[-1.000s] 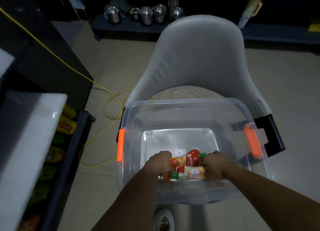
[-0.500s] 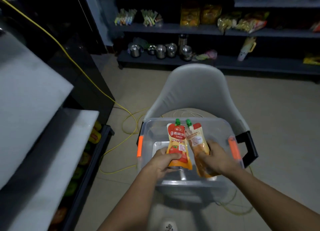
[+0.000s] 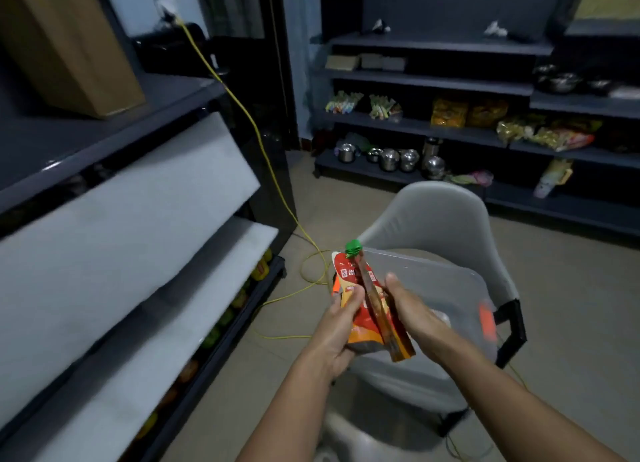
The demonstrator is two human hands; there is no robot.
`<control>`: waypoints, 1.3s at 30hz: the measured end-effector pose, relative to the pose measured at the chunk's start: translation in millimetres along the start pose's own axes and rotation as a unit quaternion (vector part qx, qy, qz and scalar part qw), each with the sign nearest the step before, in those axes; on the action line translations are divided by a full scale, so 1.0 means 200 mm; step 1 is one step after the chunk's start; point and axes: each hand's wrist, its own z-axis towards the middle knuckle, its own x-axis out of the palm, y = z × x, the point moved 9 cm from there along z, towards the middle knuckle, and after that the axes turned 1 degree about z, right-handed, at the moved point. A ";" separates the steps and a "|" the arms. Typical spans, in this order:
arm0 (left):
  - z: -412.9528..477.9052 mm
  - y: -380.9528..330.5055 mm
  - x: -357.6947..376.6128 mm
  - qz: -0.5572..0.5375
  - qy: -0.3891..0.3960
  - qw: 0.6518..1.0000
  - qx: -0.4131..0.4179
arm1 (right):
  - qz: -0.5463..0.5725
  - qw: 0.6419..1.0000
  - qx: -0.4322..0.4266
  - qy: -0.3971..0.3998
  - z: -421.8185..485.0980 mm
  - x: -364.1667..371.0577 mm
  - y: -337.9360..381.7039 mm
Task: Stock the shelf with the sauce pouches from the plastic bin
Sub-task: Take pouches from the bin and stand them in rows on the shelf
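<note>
L hand (image 3: pixel 337 326) had fingers curled round the red pouch (image 3: pixel 346 275), R hand (image 3: pixel 412 309) pinched the orange pouch (image 3: pixel 382 323), both upright just above the plastic bin's (image 3: pixel 440 288) left rim; shelf (image 3: pixel 145 316) left of bin part-stocked, these 2 not yet placed, bin contents unclear

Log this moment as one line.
left hand: grips red sauce pouch | right hand: grips orange sauce pouch | plastic bin: on grey chair, beneath | shelf: at left
</note>
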 end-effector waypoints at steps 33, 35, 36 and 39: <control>-1.89 -1.29 -2.26 0.039 -0.400 0.857 0.323 | -0.019 0.900 -0.128 0.415 -0.33 2.69 1.24; -1.95 -1.34 -2.35 0.049 -0.400 0.854 0.330 | -0.003 0.908 -0.146 0.392 -0.29 2.78 1.32; -1.98 -1.36 -2.39 0.052 -0.400 0.852 0.333 | 0.005 0.910 -0.154 0.384 -0.27 2.82 1.35; -2.01 -1.43 -2.48 0.055 -0.402 0.847 0.344 | 0.020 0.912 -0.181 0.367 -0.25 2.92 1.46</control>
